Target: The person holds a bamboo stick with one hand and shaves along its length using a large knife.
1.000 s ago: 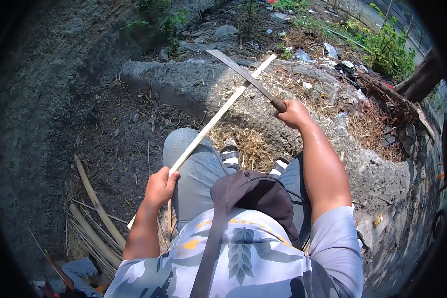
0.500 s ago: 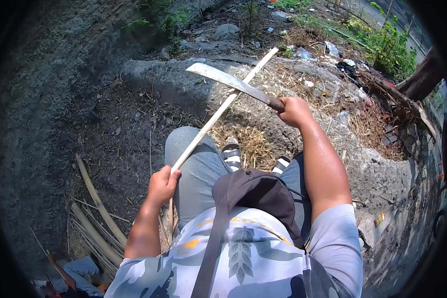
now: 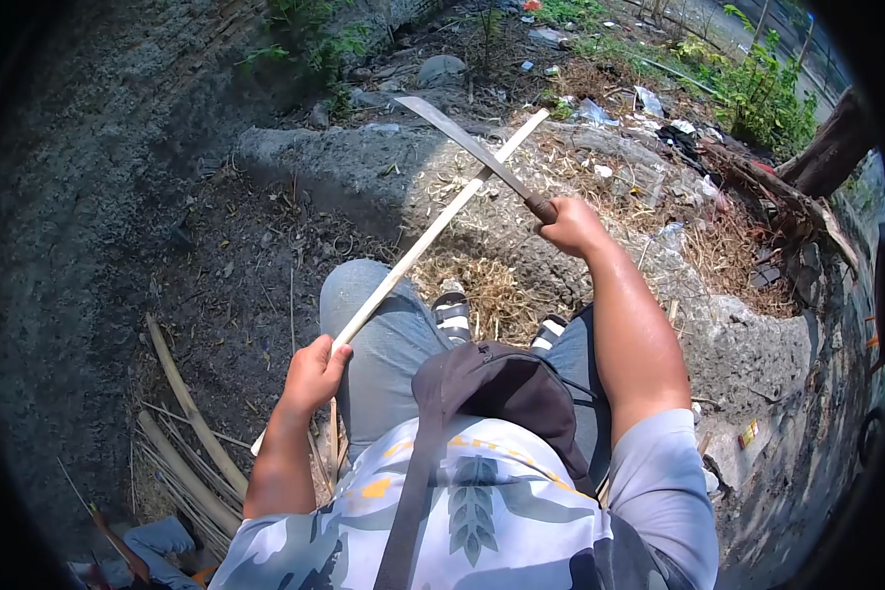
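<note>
One left-hand grip (image 3: 315,374) round straight pale strip (image 3: 433,237), one right-hand grip (image 3: 572,228) round flat metal machete (image 3: 475,148)

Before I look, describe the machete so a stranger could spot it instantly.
From the dark slung bag, look ahead and right to the right hand. The machete it grips crosses a pale strip; of the two, only the machete has a brown handle and a grey metal blade.
</note>
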Tool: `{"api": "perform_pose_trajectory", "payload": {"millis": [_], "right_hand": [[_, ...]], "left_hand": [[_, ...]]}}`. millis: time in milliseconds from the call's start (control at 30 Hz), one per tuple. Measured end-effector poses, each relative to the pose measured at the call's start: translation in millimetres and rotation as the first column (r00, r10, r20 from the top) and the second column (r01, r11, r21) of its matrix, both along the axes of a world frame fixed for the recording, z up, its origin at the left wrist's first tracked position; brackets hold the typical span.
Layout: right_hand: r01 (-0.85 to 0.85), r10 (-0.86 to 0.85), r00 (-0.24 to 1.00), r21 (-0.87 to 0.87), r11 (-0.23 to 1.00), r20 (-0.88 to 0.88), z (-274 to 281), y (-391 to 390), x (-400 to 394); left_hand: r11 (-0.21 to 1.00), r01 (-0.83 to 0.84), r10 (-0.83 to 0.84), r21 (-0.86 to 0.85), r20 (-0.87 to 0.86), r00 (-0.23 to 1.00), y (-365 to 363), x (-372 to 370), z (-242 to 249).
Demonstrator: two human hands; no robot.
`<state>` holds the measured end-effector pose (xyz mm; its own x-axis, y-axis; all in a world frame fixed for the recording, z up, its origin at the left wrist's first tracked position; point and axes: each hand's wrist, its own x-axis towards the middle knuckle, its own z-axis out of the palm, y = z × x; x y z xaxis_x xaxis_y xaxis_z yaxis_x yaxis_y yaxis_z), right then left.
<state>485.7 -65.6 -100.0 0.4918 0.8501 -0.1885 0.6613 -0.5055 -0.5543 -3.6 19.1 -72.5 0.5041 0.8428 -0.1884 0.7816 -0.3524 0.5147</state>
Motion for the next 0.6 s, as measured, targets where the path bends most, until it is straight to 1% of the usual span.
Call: {"api": "perform_pose_trajectory", "payload": {"millis": [67, 100, 133, 200, 300, 400, 433, 500, 533, 600], "right_hand": [[-0.123, 0.123, 0.991, -0.011, 0.992, 0.045, 0.7, 3.5, -14.7], [-0.185, 0.190, 0.979, -0.065, 0.981, 0.073, 8.7, 4.4, -23.7], [-0.243, 0.255, 0.954, -0.091, 0.966, 0.156, 14.2, 5.2, -32.5], [-0.284, 0.299, 0.927, -0.099, 0.954, 0.226, 14.3, 5.5, -36.2], [-0.250, 0.256, 0.955, -0.056, 0.967, 0.152, 23.4, -4.0, -25.6], [-0.222, 0.236, 0.965, -0.117, 0.968, 0.117, 13.4, -4.3, -18.7], [-0.187, 0.197, 0.970, -0.082, 0.979, 0.144, 11.4, -5.8, -21.2], [-0.174, 0.192, 0.964, -0.111, 0.979, 0.184, 11.2, -5.5, -21.0], [-0.170, 0.192, 0.961, -0.123, 0.978, 0.200, 10.0, -3.5, -22.3], [-0.186, 0.198, 0.955, -0.075, 0.980, 0.220, 7.7, 0.0, -23.5]], "left_hand": [[1.000, -0.003, 0.004, 0.012, -0.021, 1.000, 0.0, -1.1, 0.3], [1.000, -0.004, 0.004, 0.016, -0.030, 1.000, 0.0, -0.8, 0.0], [1.000, 0.001, -0.001, 0.015, -0.033, 0.999, 0.8, -0.6, -0.1], [1.000, 0.008, -0.007, 0.014, -0.044, 0.999, 3.3, -2.8, 0.8], [0.997, 0.012, -0.005, -0.074, 0.083, 0.997, 8.8, -9.3, -7.6], [0.985, -0.013, 0.039, -0.174, 0.146, 0.989, 12.0, -7.0, -12.0], [0.989, 0.000, 0.020, -0.151, 0.135, 0.991, 13.2, -6.1, -12.9], [0.995, 0.018, -0.007, -0.102, 0.107, 0.994, 14.1, -7.2, -13.5], [0.994, 0.013, -0.001, -0.111, 0.115, 0.993, 13.5, -8.0, -13.1], [0.992, 0.003, 0.013, -0.128, 0.131, 0.991, 12.2, -9.4, -12.2]]}}
